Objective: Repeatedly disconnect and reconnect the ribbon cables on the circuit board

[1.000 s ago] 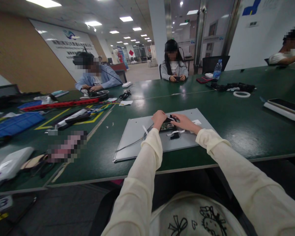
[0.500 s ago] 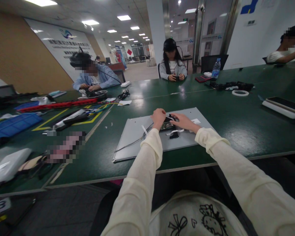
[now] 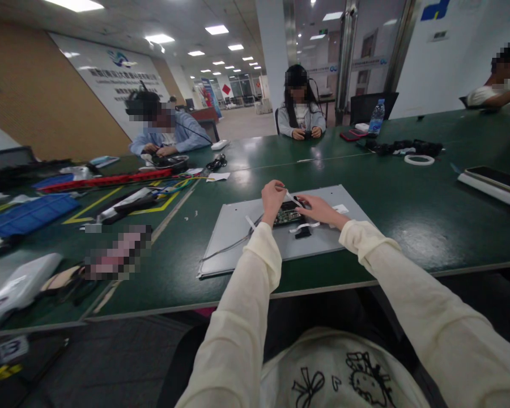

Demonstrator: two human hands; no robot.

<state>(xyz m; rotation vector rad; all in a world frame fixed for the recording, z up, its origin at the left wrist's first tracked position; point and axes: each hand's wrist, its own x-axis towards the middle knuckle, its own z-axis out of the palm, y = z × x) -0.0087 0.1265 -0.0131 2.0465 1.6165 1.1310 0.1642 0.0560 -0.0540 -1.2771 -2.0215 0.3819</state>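
My left hand point(image 3: 273, 201) is closed in a pinch on one end of a thin white strip point(image 3: 292, 198), lifted above a circuit board in a black housing point(image 3: 287, 217). At the board's right end, my right hand point(image 3: 322, 211) curls its fingers and thumb around the edge, close to the strip's other end. Under the board lies a flat grey panel point(image 3: 229, 226). A second white strip point(image 3: 305, 226) and a small black piece point(image 3: 302, 233) rest on the panel just below the board. Grey cable point(image 3: 229, 247) runs left across the panel.
Across the green table point(image 3: 255, 164) sit two people; another is at far right. Left are a blue tray point(image 3: 34, 212), a red bar point(image 3: 106, 180) and a white box point(image 3: 23, 286). Right are a tape roll point(image 3: 419, 160), a phone point(image 3: 499, 180) and a bottle point(image 3: 377, 118).
My left hand has risen slightly with the white strip, which now slants more visibly between both hands. More of the circuit board shows. The camera view has shifted a little.
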